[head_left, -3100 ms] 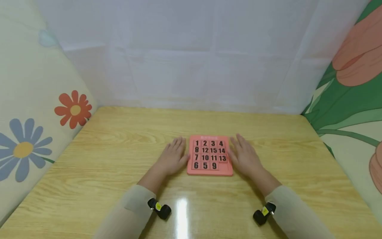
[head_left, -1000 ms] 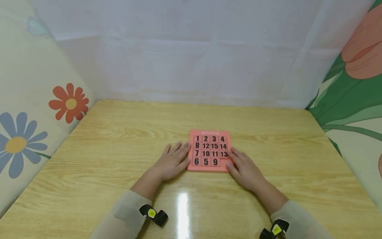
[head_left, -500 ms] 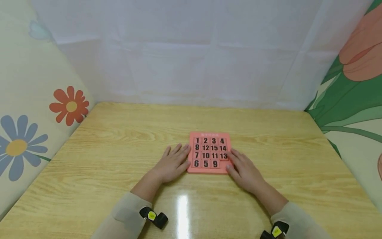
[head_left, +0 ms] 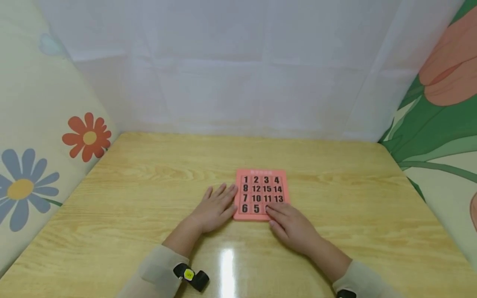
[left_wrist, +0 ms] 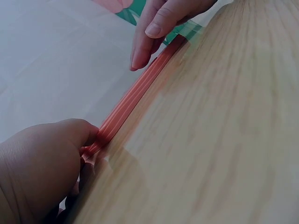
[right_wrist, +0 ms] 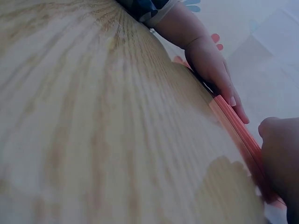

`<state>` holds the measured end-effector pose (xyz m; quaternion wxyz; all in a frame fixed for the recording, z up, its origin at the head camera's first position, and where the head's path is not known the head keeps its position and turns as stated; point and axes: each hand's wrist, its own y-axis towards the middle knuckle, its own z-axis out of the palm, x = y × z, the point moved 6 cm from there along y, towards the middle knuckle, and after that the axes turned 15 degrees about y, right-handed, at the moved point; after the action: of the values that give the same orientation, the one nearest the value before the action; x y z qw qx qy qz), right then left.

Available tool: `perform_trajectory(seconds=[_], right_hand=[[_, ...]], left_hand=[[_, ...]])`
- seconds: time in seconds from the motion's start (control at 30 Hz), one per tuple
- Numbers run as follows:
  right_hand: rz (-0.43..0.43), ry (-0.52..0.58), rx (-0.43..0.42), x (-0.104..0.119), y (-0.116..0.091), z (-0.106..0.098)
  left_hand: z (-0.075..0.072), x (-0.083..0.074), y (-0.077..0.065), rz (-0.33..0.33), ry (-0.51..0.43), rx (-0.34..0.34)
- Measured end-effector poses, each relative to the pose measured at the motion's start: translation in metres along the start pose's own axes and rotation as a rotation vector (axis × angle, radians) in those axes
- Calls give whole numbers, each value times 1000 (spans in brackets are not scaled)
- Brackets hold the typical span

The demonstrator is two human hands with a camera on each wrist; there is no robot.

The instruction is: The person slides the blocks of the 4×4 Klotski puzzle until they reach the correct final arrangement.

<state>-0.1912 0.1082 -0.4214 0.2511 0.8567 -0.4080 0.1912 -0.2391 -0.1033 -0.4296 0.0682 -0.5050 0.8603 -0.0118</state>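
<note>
A pink sliding number puzzle (head_left: 262,172) lies flat on the table, its square tiles marked with black numerals. My left hand (head_left: 215,209) rests along its left side, fingers extended and fingertips at the edge; in the left wrist view the thumb (left_wrist: 86,133) meets the puzzle's side. Over the bottom right corner, my right hand (head_left: 294,227) reaches in with loosely extended fingers, their tips on the 9 tile, which they partly cover. The gap in the bottom row is hidden beneath those fingers. Seen from the right wrist, the right hand (right_wrist: 282,154) hangs close above the puzzle's edge.
The wooden table (head_left: 167,165) runs back to a white cloth (head_left: 216,95). Flower-printed panels (head_left: 89,138) flank it on both sides. A small black camera (head_left: 191,276) is strapped at the left wrist. Light glares off the table's front.
My right hand has moved from the puzzle's right edge, by the 13 tile, left and nearer, onto the bottom row at the 9. The left hand stays at the left edge.
</note>
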Motion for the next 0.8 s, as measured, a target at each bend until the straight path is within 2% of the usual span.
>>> perform_trajectory(seconds=[0.23, 0.47, 0.8], right_hand=[[-40, -36, 10, 2, 1, 3], [-19, -34, 37, 1, 1, 4], [3, -31, 8, -5, -4, -3]], left_hand=[[1, 0, 0, -3, -7, -5], [1, 2, -1, -8, -17, -3], [1, 2, -1, 3, 5, -5]])
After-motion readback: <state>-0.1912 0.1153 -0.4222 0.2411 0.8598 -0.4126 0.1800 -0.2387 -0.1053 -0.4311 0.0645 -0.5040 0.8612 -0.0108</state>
